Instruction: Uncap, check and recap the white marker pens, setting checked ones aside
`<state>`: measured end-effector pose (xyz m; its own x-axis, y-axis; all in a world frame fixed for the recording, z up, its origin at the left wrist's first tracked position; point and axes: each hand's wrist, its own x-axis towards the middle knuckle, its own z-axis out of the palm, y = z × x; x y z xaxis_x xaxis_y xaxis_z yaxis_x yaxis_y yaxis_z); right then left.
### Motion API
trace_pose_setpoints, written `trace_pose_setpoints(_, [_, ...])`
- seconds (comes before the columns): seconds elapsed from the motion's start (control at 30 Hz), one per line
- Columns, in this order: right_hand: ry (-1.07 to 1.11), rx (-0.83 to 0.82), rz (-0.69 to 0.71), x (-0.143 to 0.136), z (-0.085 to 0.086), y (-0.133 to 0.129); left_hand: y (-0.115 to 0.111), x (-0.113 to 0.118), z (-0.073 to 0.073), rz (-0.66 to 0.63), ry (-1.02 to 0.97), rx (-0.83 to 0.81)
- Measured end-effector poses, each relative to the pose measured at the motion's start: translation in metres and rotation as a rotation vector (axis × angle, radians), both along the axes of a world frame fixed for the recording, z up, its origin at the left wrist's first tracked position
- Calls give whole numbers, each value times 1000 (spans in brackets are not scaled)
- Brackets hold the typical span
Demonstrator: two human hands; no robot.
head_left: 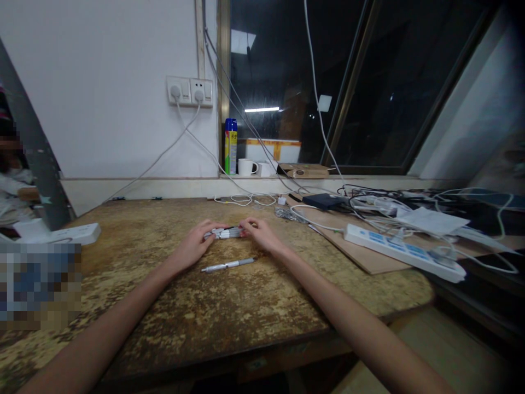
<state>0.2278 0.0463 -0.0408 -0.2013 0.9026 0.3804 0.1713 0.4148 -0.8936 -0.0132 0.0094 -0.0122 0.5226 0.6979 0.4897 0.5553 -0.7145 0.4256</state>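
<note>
Several white and grey pens [228,233] lie side by side in a bundle on the worn wooden table [229,312]. My left hand [199,239] has its fingers closed round the bundle's left end. At the other end, the fingers of my right hand [258,232] grip the pens from the right. One more pen [228,265], grey and white, rests by itself nearer to me, touched by neither hand. Parts of the bundle are hidden behind the fingers.
A white power strip [404,251] and tangled cables lie at the right, beside a brown board [365,254]. Another power strip [84,234] sits at the left. On the sill stand a spray can [231,148] and a white mug [246,167].
</note>
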Motion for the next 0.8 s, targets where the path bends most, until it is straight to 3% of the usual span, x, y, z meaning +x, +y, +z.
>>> trace_pose_setpoints(0.13, [41,-91,104,-2,5,-7,-3,2,3,-53,3,-11])
trace_pose_setpoints(0.3, [83,-128,121,5,12,-10,-5,3,4,-55,-15,-13])
trace_pose_setpoints(0.8, [149,-33,18,20,15,-2,8,-16,-1,202,-121,-13])
